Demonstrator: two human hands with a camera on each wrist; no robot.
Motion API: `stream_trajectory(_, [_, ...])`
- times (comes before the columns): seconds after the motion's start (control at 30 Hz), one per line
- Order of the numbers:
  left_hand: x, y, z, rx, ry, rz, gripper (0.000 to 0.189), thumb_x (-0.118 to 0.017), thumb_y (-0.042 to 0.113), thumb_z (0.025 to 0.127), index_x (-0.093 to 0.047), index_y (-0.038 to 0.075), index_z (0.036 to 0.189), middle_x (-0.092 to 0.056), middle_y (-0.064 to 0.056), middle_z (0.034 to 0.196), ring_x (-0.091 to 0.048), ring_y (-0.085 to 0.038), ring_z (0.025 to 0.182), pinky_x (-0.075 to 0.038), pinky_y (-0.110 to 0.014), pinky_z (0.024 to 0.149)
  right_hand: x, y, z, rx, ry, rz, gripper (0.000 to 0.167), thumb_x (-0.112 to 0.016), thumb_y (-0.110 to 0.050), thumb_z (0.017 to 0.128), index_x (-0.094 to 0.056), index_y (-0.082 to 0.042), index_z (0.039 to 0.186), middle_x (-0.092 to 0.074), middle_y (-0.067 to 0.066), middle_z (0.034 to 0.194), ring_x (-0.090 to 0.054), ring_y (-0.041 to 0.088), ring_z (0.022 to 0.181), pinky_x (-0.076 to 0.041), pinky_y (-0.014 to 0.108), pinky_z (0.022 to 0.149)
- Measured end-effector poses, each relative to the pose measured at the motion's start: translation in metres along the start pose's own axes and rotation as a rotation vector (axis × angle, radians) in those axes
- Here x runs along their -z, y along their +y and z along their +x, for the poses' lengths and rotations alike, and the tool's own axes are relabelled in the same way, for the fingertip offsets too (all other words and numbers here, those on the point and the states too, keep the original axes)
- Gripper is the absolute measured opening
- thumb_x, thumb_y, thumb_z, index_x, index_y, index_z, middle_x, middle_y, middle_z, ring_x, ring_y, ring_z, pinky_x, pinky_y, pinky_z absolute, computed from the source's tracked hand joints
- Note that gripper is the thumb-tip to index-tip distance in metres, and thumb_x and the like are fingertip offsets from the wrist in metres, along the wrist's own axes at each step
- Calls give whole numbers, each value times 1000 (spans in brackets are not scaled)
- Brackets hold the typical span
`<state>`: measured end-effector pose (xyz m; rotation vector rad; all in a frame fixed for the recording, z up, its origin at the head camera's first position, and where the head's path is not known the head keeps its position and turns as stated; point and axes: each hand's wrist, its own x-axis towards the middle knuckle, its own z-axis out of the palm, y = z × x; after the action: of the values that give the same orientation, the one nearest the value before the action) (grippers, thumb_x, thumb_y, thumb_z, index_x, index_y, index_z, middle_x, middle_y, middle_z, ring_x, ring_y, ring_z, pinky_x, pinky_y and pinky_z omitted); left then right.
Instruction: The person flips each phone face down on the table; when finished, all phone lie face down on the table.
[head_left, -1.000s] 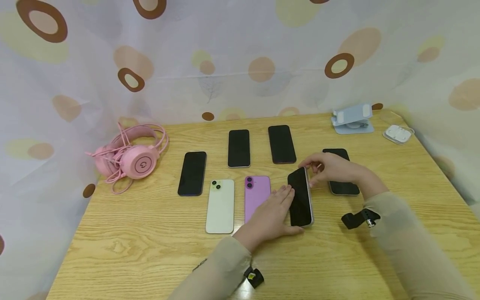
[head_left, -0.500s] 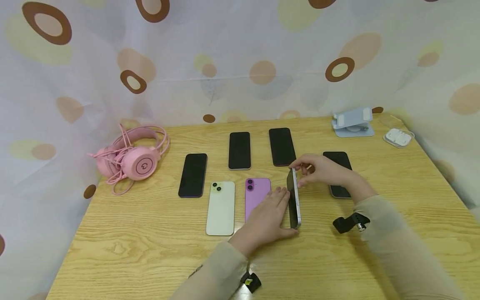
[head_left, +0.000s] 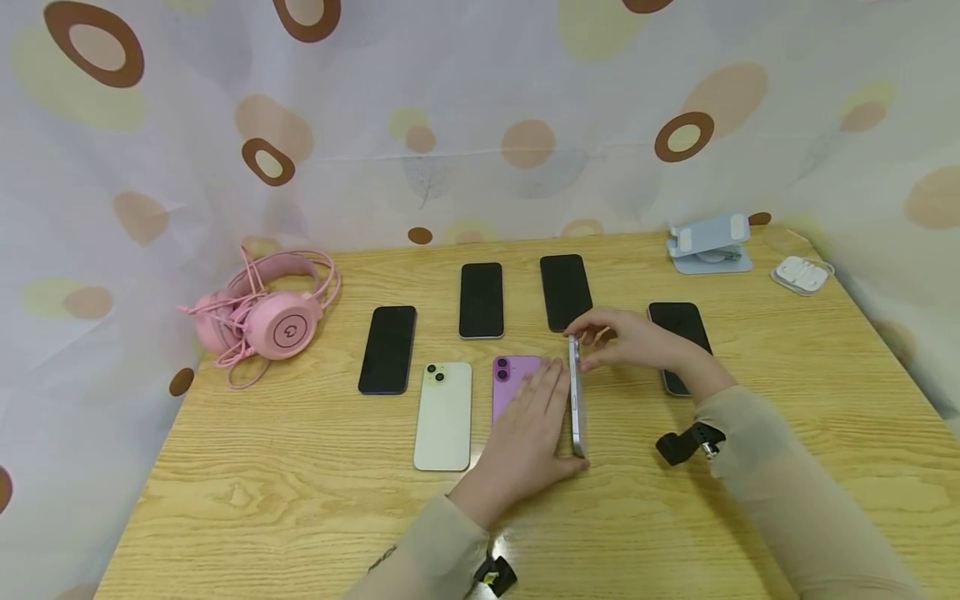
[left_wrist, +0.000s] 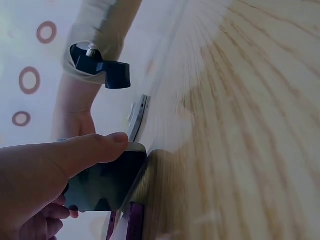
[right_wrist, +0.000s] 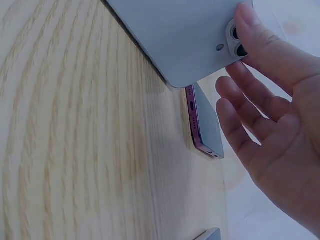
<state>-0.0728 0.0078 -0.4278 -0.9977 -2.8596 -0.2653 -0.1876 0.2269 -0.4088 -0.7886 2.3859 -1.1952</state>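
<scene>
A pale smartphone stands on its long edge, its side facing up in the head view. My right hand pinches its far end; the right wrist view has the thumb on the phone's back beside the camera lenses. My left hand lies along the screen side with straight fingers, the thumb at the near corner. In the left wrist view that thumb touches the near end above the dark screen. Under my left hand is a purple phone, back up and partly hidden. Left of it lies a pale green phone, back up.
Dark-screened phones lie around: one at left, two at the back, and one at right partly behind my right arm. Pink headphones sit far left. A light blue phone stand and white earphones are back right.
The phone has tipped from leaning with its screen visible up onto its long edge, and shifted left. My right hand moved left with it; my left hand moved slightly left.
</scene>
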Motion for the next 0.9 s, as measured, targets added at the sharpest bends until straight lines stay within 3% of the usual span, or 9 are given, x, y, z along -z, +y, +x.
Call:
stream_trajectory(0.23, [1,-3,-1,16,2,20,118,-69,67,71,-18,-5,149,-23,-18,154,-16,-26,144,-14,-38,116,-4,3,3,-19,15,-30,51,-80,-13,77,-60,-7,123,-59,5,107,-56,26,97,-49,44,88])
stream_trajectory(0.47, [0,-3,-2,35,15,49,118,-68,70,69,-24,-7,147,-30,-20,151,-21,-28,142,-17,-39,115,-9,5,5,14,55,-56,38,-75,-11,82,-63,-4,118,-61,6,103,-58,24,94,-50,44,85])
stream_trajectory(0.9, [-8,11,4,127,-64,45,115,-63,73,71,-28,-6,146,-31,-20,150,-21,-28,142,-15,-36,116,-8,12,4,1,47,-142,33,-75,-10,82,-66,-5,113,-61,5,102,-57,21,91,-52,38,81])
